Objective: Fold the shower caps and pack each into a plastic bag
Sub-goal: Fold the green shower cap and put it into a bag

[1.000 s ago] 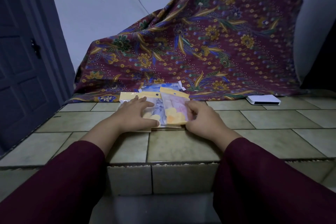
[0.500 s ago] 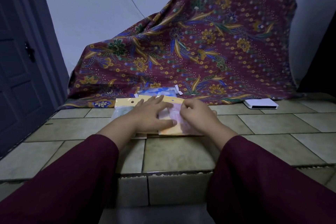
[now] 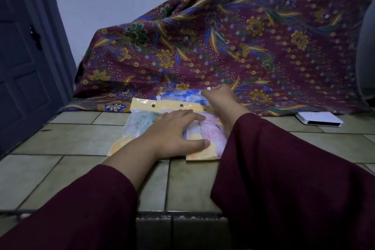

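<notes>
1. Here, left hand point(image 3: 174, 130): fingers straight and spread, palm flat on the two clear plastic bags with yellow header strips lying side by side on the greenish tiled ledge point(image 3: 60, 140).
2. Nearer the right sleeve, pressed under those fingers: the bag with the pink-and-yellow folded shower cap point(image 3: 207, 144); touching it on the left, the bag with the pale green-and-yellow cap point(image 3: 140, 126).
3. Right hand point(image 3: 220, 95): reached beyond both bags, fingers curled onto the right end of the blue-and-white flowered shower cap packet point(image 3: 182, 96); probably a pinch on its edge, though the fingertips stay hidden, so cannot tell for sure.
4. Judged as the step in hand: fetching the blue packet from the back while steadying the finished bags.
5. To do it well: keep the left palm flat and light, enough to stop the slippery bags sliding, not enough to crush the folds.
6. Lift the blue packet clear of the yellow headers rather than dragging across them; otherwise likely to snag and shift the pair.
7. Further out: dark red batik cloth with gold and blue flowers point(image 3: 243, 36) draped behind, a flat white box point(image 3: 318, 118) on the ledge at the right, well apart.
</notes>
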